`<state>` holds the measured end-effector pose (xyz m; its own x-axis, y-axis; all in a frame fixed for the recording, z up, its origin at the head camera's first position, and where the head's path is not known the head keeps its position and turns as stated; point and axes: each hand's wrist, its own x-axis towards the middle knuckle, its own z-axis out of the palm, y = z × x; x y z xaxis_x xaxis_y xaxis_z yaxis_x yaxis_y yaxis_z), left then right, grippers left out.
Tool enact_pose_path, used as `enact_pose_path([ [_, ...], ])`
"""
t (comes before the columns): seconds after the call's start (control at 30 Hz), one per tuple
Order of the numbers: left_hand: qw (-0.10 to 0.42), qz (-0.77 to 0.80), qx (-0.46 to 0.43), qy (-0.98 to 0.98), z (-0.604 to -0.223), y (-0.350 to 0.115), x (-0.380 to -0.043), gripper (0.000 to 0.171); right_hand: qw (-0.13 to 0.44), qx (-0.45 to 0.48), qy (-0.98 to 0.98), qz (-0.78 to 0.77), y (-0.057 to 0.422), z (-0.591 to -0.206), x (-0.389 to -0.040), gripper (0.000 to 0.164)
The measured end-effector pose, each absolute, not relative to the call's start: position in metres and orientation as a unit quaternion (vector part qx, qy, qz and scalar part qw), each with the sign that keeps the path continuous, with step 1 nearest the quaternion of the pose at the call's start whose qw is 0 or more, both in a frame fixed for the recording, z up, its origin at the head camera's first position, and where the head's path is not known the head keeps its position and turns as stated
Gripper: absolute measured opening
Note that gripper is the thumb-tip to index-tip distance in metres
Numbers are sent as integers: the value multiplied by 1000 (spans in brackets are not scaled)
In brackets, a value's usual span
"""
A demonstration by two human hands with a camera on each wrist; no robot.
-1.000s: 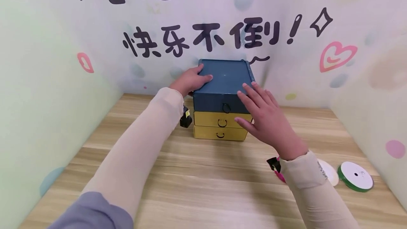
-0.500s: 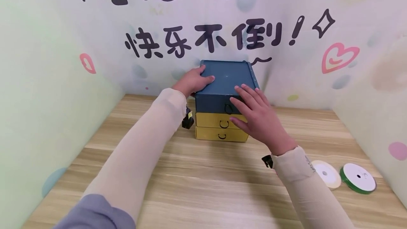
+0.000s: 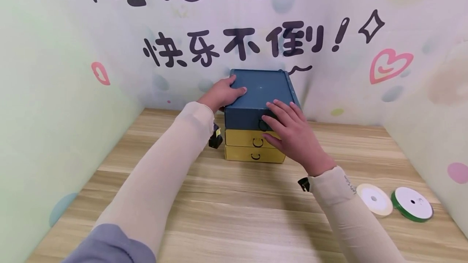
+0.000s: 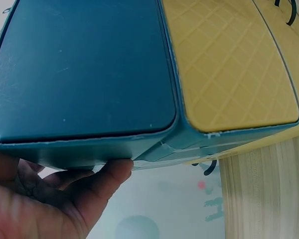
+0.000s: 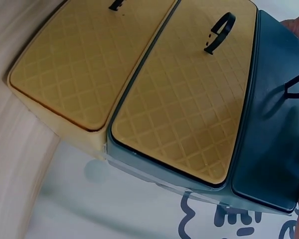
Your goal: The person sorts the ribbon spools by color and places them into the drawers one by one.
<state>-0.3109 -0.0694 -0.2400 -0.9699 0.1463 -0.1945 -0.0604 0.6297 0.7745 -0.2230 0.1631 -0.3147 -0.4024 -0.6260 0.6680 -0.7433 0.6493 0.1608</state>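
Note:
A small drawer box (image 3: pixel 260 86) stands against the back wall, its blue top and upper blue drawer (image 3: pixel 237 119) above two yellow drawers (image 3: pixel 238 137) with black ring pulls. My left hand (image 3: pixel 220 93) grips the box's upper left edge, thumb on top, other fingers down the side; in the left wrist view that hand (image 4: pixel 55 204) lies along the box's side. My right hand (image 3: pixel 294 135) spreads its fairly straight fingers over the front right of the blue drawer, fingertips at the top edge. In the right wrist view the blue drawer's ring pull (image 5: pixel 286 92) shows beside the fingers.
On the wooden table (image 3: pixel 219 214), a cream ribbon spool (image 3: pixel 376 200) and a green-edged spool (image 3: pixel 411 202) lie at the right, the cream one partly behind the right sleeve. Printed walls (image 3: pixel 201 19) enclose the back and both sides.
My right hand has moved left across the front of the box, from its right corner toward the ring pull. My left hand keeps its place on the box.

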Motion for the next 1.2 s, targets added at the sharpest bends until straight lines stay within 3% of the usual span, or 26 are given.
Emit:
enact_pose_path([
  [0.27, 119, 426, 30, 896, -240, -70, -311, 75, 387, 411, -812, 147, 161, -320, -215, 43],
  [0.4, 121, 432, 30, 893, -240, -70, -312, 76, 399, 411, -793, 206, 161, -323, -209, 49],
  [0.5, 121, 436, 30, 891, -241, -70, -312, 75, 392, 402, -786, 260, 162, -325, -204, 50],
  [0.57, 120, 434, 32, 892, -241, -70, -312, 75, 372, 383, -790, 302, 163, -326, -200, 41],
  [0.73, 115, 429, 31, 895, -241, -70, -311, 75, 242, 282, -828, 420, 163, -322, -194, 20],
  [0.9, 111, 420, 31, 900, -241, -70, -311, 75, 79, 191, -799, 564, 164, -316, -195, 44],
  [1.2, 108, 413, 26, 904, -241, -69, -311, 75, -62, 117, -747, 651, 161, -315, -204, 72],
])
